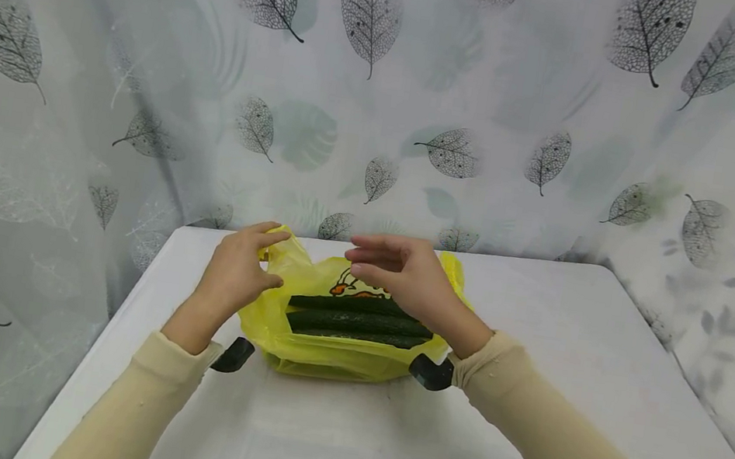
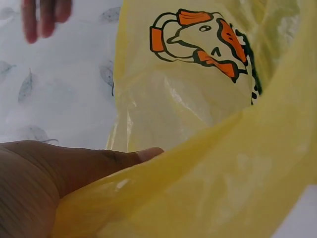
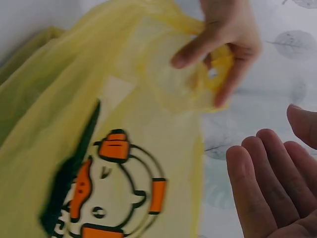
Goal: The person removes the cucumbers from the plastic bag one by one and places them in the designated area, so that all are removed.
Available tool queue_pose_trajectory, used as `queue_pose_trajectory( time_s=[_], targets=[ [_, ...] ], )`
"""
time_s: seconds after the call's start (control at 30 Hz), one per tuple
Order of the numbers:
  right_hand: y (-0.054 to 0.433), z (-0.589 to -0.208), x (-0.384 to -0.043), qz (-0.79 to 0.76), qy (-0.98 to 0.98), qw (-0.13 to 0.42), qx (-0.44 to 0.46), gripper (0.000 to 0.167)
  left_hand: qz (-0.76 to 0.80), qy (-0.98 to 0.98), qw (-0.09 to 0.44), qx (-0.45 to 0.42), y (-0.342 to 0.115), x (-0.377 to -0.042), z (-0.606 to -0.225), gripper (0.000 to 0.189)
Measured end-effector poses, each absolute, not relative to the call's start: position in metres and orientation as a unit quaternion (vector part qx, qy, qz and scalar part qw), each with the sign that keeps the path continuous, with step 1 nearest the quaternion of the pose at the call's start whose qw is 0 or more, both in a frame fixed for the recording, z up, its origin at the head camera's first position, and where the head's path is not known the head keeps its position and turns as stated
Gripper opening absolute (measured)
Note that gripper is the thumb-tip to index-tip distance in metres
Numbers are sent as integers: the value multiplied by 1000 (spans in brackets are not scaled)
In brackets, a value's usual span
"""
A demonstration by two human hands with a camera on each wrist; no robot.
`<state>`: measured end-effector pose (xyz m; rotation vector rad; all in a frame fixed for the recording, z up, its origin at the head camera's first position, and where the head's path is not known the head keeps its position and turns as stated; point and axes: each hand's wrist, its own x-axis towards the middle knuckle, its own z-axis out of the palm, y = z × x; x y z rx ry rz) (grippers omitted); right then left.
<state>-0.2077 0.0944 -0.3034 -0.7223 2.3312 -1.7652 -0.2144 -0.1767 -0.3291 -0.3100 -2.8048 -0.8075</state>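
A yellow plastic bag [image 1: 328, 359] lies on the white table with its mouth spread wide. Inside are several long dark green cucumbers [image 1: 354, 325]. My left hand [image 1: 230, 273] is at the bag's left handle, fingers curled round the thin plastic and thumb apart, as the right wrist view shows. Over the right part of the bag hovers my right hand [image 1: 413, 279], its fingers gently bent and nothing in them. An orange-and-black cartoon print [image 3: 116, 188] marks the bag's far side. The left wrist view shows the left thumb [image 2: 109, 161] against the plastic.
The white table [image 1: 526, 409] extends around the bag. A leaf-patterned curtain [image 1: 385, 106] hangs behind it and along both sides. Dark camera mounts [image 1: 430, 372] sit below the wrists, close to the bag's near edge.
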Motion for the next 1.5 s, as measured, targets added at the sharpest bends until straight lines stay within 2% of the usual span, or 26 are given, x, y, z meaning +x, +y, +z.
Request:
queue_pose_trajectory(
  time_s=[0.37,0.63,0.87,1.03,1.27,1.5],
  targets=[
    [80,-358,-222,-508,822,129,-223,32,-295,-943,119,-93,-183,-212,-339,74],
    [78,-380,-225,-441,867,133,-190,28,-306,-937,126,-113,-188,-211,-342,69],
    [79,-389,-227,-416,877,136,-199,31,-308,-936,120,-125,-192,-210,-341,53],
    [78,-396,-226,-400,884,135,-200,31,-294,-943,89,-131,-195,-209,-338,50],
    [79,-405,-225,-360,901,129,-203,32,-260,-957,11,-130,-198,-205,-332,69],
    [79,-412,-224,-335,913,125,-198,33,-249,-960,-21,-126,-202,-203,-332,79]
  ],
)
